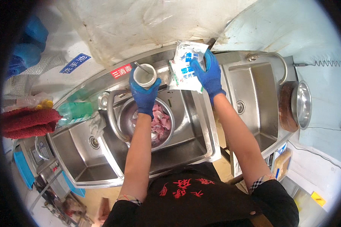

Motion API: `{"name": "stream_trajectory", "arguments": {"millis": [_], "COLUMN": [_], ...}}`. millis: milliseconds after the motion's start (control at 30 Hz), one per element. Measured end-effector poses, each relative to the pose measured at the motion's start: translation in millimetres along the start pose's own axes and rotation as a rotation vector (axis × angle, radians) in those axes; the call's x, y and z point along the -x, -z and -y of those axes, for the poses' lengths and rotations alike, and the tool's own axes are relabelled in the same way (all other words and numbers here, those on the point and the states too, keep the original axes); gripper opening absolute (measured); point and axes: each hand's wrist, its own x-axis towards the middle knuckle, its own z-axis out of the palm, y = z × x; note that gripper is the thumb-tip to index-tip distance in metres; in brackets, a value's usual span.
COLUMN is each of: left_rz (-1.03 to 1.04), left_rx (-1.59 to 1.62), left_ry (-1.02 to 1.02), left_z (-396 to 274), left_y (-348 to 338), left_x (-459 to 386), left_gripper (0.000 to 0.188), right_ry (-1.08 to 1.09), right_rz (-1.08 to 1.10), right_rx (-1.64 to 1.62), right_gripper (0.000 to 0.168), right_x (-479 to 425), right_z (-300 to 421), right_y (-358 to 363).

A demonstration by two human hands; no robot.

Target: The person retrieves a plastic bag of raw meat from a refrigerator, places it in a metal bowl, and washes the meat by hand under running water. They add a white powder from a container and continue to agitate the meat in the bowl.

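Both my hands wear blue work gloves. My left hand (144, 98) grips a small white tub (144, 83) with a metal spoon (142, 67) standing in it. Below that hand a round steel bowl (170, 119) sits in the middle sink, holding pieces of pink raw meat (160, 120). Part of the bowl is hidden by my left forearm. My right hand (209, 75) is on the right side of a white plastic packet (186, 68) with blue printing, at the back of the sink. Its fingers curl at the packet's edge; a firm grip is not clear.
A curved steel faucet (110, 113) arches beside the bowl. More sink basins lie left (82, 150) and right (253, 99). At the left are a green plastic bottle (75, 112), a grey cloth (97, 123) and a red towel (31, 122). A steel basin (303, 105) leans against a round wooden block (287, 107) at right.
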Motion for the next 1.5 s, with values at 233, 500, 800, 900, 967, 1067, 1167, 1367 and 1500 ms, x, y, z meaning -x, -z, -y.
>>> {"name": "stream_trajectory", "arguments": {"millis": [233,500,800,900,967,1067,1167,1367,1500], "left_rz": [0.137,0.24,0.419,0.457,0.388,0.295,0.264,0.206,0.232], "left_rx": [-0.178,-0.104,0.773,0.981,1.144,1.223,1.296,1.458,1.495], "left_ry": [0.002,0.184,0.819,0.989,1.036,1.068,1.058,1.101,1.152], "left_z": [12.1,2.5,-4.3,22.7,19.8,-0.7,-6.1,-9.1,-8.0], "left_y": [27.4,83.0,76.6,80.5,84.0,95.0,103.3,109.8,111.4], "left_x": [18.4,145.5,251.3,273.3,286.3,290.1,290.4,296.7,296.4], "left_gripper": [0.108,0.101,0.059,0.046,0.041,0.041,0.041,0.045,0.048], "right_ry": [0.054,-0.018,0.043,0.153,0.212,0.121,0.073,0.121,0.15], "right_rz": [-0.1,0.044,0.5,0.638,0.734,0.791,0.795,0.821,0.836], "right_rx": [-0.087,-0.155,0.041,0.108,0.17,0.274,0.343,0.394,0.449], "right_gripper": [0.023,0.013,0.016,0.018,0.023,0.033,0.037,0.033,0.035], "right_x": [-13.6,52.2,219.3,232.2,231.6,237.7,242.1,238.2,234.6], "right_z": [-15.0,85.6,95.8,115.2,125.7,134.1,141.6,145.4,148.5], "right_y": [-9.8,53.1,23.0,9.5,4.1,-3.0,-10.4,-19.4,-23.3]}}
